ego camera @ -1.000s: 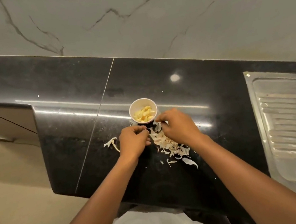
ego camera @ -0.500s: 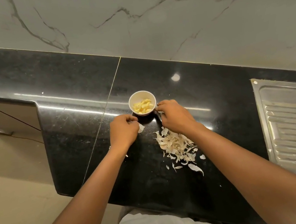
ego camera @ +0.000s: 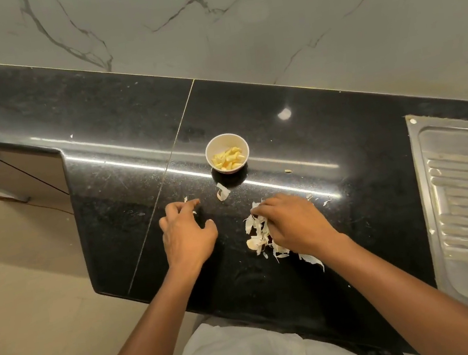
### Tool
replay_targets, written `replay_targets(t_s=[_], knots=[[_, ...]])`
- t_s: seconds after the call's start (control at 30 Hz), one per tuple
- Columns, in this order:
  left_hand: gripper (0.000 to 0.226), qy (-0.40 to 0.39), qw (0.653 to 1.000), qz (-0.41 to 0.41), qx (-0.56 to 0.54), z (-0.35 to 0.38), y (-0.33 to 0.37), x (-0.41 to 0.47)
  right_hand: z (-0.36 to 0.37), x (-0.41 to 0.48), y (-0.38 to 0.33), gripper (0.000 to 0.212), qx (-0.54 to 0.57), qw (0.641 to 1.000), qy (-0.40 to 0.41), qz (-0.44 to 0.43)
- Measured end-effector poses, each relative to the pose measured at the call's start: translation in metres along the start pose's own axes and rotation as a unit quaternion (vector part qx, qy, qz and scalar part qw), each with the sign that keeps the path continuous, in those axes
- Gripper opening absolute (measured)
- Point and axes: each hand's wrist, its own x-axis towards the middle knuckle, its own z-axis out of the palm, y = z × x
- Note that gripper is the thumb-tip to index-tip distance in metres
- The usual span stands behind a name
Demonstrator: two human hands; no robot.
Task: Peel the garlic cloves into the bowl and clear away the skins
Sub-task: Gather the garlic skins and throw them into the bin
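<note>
On the counter, both hands have left the bowl; left hand hangs loose, empty; right hand covers the skins, grip unclear.

no text, label, brand, number or sign can be read anywhere in view.

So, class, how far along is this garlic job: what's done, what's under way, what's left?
Done: peeled cloves sit in the bowl; no unpeeled ones show. In hand: the right hand lies on the skin pile, the left hand by small scraps. Left: the pile and a loose skin are on the counter, not yet cleared.
</note>
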Motion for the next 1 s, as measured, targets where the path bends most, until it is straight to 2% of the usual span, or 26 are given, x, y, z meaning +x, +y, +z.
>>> replay_targets(t_s=[0.17,0.4,0.5,0.6,0.67,0.73,0.83,1.0], knots=[[0.058,-0.019,0.999,0.007,-0.048,0.009,0.005,0.0,-0.016,0.028,-0.011,0.036,0.054,0.995,0.079,0.019],[0.022,-0.083,0.983,0.116,-0.117,0.017,0.02,-0.021,-0.001,0.078,-0.037,0.058,-0.002,0.999,-0.034,-0.042],[0.029,-0.05,0.985,0.095,-0.136,0.013,0.014,-0.018,0.007,0.071,-0.03,0.054,-0.014,0.996,-0.06,-0.07],[0.032,0.019,0.987,0.083,-0.136,0.006,0.004,-0.009,0.008,0.048,-0.015,0.054,-0.04,0.992,-0.07,-0.097],[0.038,0.034,0.989,0.104,-0.095,0.005,-0.003,-0.001,0.004,0.029,-0.003,0.053,-0.063,0.987,-0.078,-0.122],[0.052,0.018,0.994,0.101,-0.024,0.007,-0.01,0.01,-0.006,0.011,0.005,0.052,-0.054,0.988,-0.067,-0.126],[0.066,-0.019,0.995,0.093,0.033,0.015,-0.017,0.021,-0.022,-0.009,0.018,0.047,0.018,0.999,-0.015,-0.039],[0.063,-0.059,0.987,0.149,0.016,0.037,-0.012,0.0,-0.025,0.003,0.045,0.042,0.09,0.983,0.075,0.139]])
